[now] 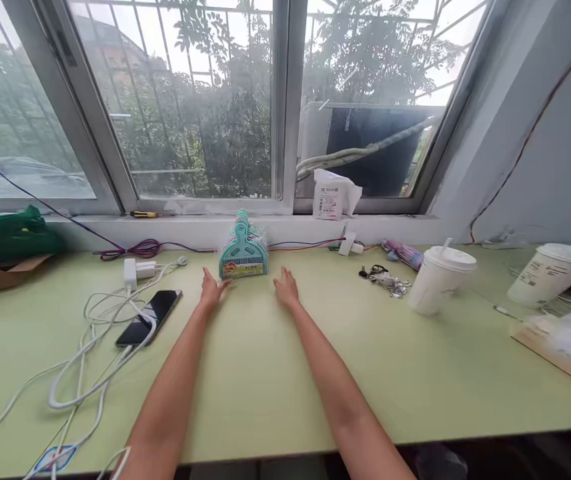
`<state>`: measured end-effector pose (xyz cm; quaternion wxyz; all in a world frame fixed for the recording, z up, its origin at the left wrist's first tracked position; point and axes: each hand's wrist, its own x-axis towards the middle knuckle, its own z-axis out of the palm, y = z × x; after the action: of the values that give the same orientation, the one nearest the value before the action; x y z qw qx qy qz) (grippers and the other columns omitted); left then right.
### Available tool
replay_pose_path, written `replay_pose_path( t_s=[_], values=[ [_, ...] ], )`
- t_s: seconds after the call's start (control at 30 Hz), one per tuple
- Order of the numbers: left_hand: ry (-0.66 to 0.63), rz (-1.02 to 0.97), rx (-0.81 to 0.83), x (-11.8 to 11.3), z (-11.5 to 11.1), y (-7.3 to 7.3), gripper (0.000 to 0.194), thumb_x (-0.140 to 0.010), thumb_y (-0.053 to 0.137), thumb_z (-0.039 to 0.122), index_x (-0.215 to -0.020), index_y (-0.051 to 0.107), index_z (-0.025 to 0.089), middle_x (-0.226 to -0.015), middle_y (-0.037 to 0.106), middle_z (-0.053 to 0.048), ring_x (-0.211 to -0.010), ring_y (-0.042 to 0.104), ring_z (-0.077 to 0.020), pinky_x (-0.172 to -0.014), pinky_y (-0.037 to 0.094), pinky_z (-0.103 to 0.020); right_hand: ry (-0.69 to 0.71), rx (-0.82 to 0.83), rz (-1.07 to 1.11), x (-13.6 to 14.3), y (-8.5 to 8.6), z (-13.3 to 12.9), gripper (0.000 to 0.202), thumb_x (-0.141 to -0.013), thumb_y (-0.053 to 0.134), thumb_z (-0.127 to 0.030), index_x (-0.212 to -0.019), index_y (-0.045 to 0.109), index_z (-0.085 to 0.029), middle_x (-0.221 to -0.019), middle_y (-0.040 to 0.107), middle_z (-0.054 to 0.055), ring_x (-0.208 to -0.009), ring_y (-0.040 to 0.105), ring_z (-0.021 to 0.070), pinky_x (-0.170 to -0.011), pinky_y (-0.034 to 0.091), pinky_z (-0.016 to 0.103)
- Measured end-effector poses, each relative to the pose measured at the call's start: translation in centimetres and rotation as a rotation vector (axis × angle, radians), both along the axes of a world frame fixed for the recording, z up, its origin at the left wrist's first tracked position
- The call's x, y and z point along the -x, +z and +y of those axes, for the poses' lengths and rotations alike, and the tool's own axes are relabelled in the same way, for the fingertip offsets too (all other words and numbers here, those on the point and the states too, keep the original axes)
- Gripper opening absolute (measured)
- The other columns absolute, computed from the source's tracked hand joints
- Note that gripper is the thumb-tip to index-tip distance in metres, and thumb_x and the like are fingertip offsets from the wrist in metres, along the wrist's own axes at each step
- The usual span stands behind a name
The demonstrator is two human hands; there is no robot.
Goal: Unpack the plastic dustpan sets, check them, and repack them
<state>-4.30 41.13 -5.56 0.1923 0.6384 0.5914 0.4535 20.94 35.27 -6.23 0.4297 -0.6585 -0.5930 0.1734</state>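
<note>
A row of teal mini dustpan-and-brush sets [242,250] stands upright at the back of the table, one behind another, with a yellow and red label on the front one. My left hand [211,289] is just left of its front, fingers spread, the thumb close to the label's lower corner; I cannot tell whether it touches. On the other side, my right hand [286,287] rests near the tabletop, a small gap from the sets, fingers apart. Neither hand holds anything.
On the left of the green table [255,387] lie a phone [150,319], white chargers [138,270] and looped cables. To the right are keys [393,283], a pink umbrella [403,255] and two white cups [438,280]. A screwdriver [144,214] lies on the sill.
</note>
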Motion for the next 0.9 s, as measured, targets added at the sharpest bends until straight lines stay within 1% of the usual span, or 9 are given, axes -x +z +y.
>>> replay_pose_path(
  t_s=[0.07, 0.17, 0.23, 0.3, 0.43, 0.53, 0.7, 0.83, 0.9],
  values=[
    [0.006, 0.022, -0.034, -0.1, -2.0, 0.1, 0.110, -0.068, 0.074, 0.035, -0.149, 0.002, 0.014, -0.148, 0.025, -0.025, -0.140, 0.023, -0.0363, -0.110, 0.025, -0.055, 0.078, 0.003, -0.090, 0.1, 0.1, -2.4, 0.066, -0.085, 0.050, -0.025, -0.147, 0.025, -0.025, -0.153, 0.027, 0.011, -0.143, 0.021, 0.0260, -0.115, 0.010, 0.053],
    [-0.005, 0.038, -0.125, -0.1, -5.3, 0.3, 0.100, -0.074, 0.068, 0.030, -0.149, 0.001, 0.021, -0.146, 0.026, -0.022, -0.129, 0.040, -0.0315, -0.106, 0.033, -0.052, 0.146, -0.092, -0.058, 0.1, 0.5, -5.3, 0.074, -0.083, 0.053, -0.025, -0.148, 0.019, -0.033, -0.156, 0.018, 0.006, -0.142, 0.022, 0.0240, -0.113, 0.019, 0.051],
    [-0.005, 0.015, -0.178, -0.2, -7.5, 0.6, 0.091, -0.078, 0.062, 0.024, -0.148, 0.004, 0.025, -0.141, 0.030, -0.019, -0.116, 0.051, -0.0254, -0.100, 0.041, -0.048, 0.156, -0.138, 0.050, -0.1, 0.7, -6.5, 0.073, -0.083, 0.051, -0.024, -0.148, 0.019, -0.031, -0.154, 0.025, 0.006, -0.139, 0.030, 0.0222, -0.110, 0.030, 0.044],
    [-0.018, -0.016, -0.210, -0.3, -9.5, 0.9, 0.084, -0.078, 0.057, 0.016, -0.147, 0.011, 0.028, -0.134, 0.038, -0.015, -0.104, 0.056, -0.0203, -0.091, 0.048, -0.042, 0.145, -0.120, 0.143, -0.3, 0.7, -7.2, 0.070, -0.082, 0.051, -0.023, -0.146, 0.026, -0.029, -0.148, 0.036, 0.008, -0.129, 0.044, 0.0223, -0.104, 0.038, 0.040],
    [-0.034, -0.062, -0.310, -0.4, -12.1, 1.8, 0.074, -0.080, 0.044, 0.005, -0.145, 0.019, 0.029, -0.122, 0.045, -0.010, -0.090, 0.057, -0.0137, -0.078, 0.052, -0.030, 0.171, -0.043, 0.106, -0.4, 0.9, -8.2, 0.056, -0.081, 0.051, -0.021, -0.136, 0.045, -0.026, -0.136, 0.050, 0.007, -0.115, 0.055, 0.0209, -0.101, 0.041, 0.038],
    [0.018, -0.082, -0.345, -0.4, -12.8, 2.4, 0.073, -0.080, 0.041, 0.004, -0.146, 0.019, 0.029, -0.121, 0.045, -0.010, -0.091, 0.055, -0.0130, -0.077, 0.051, -0.027, 0.209, -0.039, 0.026, -0.2, 1.2, -8.8, 0.047, -0.082, 0.050, -0.020, -0.128, 0.054, -0.028, -0.128, 0.056, 0.004, -0.110, 0.056, 0.0194, -0.100, 0.041, 0.037],
    [0.000, -0.053, -0.317, -0.1, -12.8, 2.5, 0.068, -0.081, 0.042, 0.004, -0.142, 0.024, 0.028, -0.115, 0.050, -0.008, -0.092, 0.056, -0.0132, -0.080, 0.050, -0.028, 0.192, -0.036, -0.046, -0.2, 1.1, -8.4, 0.042, -0.081, 0.049, -0.017, -0.119, 0.061, -0.030, -0.125, 0.059, 0.002, -0.106, 0.059, 0.0189, -0.101, 0.040, 0.038],
    [0.036, -0.086, -0.365, 0.3, -12.1, 2.4, 0.059, -0.082, 0.040, 0.004, -0.137, 0.028, 0.025, -0.116, 0.051, -0.010, -0.095, 0.056, -0.0142, -0.081, 0.050, -0.028, 0.204, -0.041, -0.051, -0.7, 1.0, -6.2, 0.042, -0.077, 0.047, -0.011, -0.114, 0.063, -0.024, -0.122, 0.060, 0.005, -0.103, 0.061, 0.0181, -0.096, 0.044, 0.035],
    [0.061, -0.109, -0.376, 0.5, -11.5, 2.4, 0.057, -0.082, 0.039, 0.004, -0.135, 0.028, 0.024, -0.117, 0.050, -0.011, -0.097, 0.055, -0.0147, -0.082, 0.050, -0.029, 0.149, -0.062, 0.009, -0.9, 1.4, -4.4, 0.042, -0.076, 0.043, -0.009, -0.112, 0.063, -0.020, -0.120, 0.061, 0.008, -0.099, 0.062, 0.0177, -0.092, 0.046, 0.033]
  ],
)
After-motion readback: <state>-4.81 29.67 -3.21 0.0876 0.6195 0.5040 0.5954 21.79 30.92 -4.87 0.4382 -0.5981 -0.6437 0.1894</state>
